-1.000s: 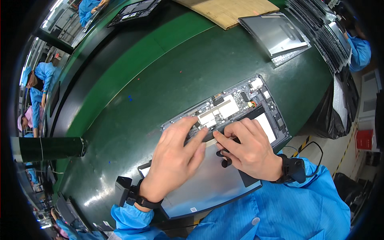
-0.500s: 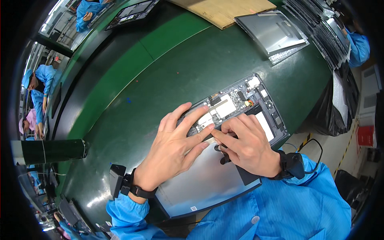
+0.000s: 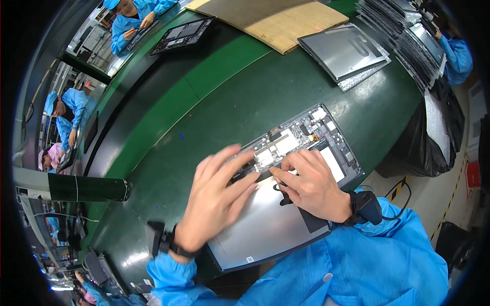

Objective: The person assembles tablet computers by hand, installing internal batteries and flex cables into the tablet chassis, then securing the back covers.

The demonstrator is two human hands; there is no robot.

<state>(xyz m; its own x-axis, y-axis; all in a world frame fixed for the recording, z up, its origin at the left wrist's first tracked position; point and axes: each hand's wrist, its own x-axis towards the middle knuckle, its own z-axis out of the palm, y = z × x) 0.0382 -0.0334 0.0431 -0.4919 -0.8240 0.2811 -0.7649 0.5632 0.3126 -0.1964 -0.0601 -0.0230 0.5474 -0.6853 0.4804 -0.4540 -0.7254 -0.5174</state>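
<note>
An opened tablet or laptop body (image 3: 332, 127) lies on the green bench, its circuit board, silver shields and white rectangle exposed. Against its near side rests a silver panel (image 3: 255, 229) with a dark edge. My left hand (image 3: 214, 196), slightly blurred, hovers over the left end of the board and panel, fingers spread with nothing in them. My right hand (image 3: 314, 181) is closed at the seam between body and panel, thumb and fingers bent together; what they pinch is hidden. A black curved strip (image 3: 284, 196) shows beneath this hand, on the panel.
A wooden board (image 3: 270, 23) and a silver panel on bubble wrap (image 3: 347, 51) lie at the far side. A stack of wrapped panels (image 3: 403, 35) stands far right, above a black bag (image 3: 416, 137). Another opened device (image 3: 182, 34) sits at far left, near co-workers in blue.
My left hand has drawn back to the left, off the board's edge. My right hand stays at the seam. The view has shifted slightly, showing more of the co-workers.
</note>
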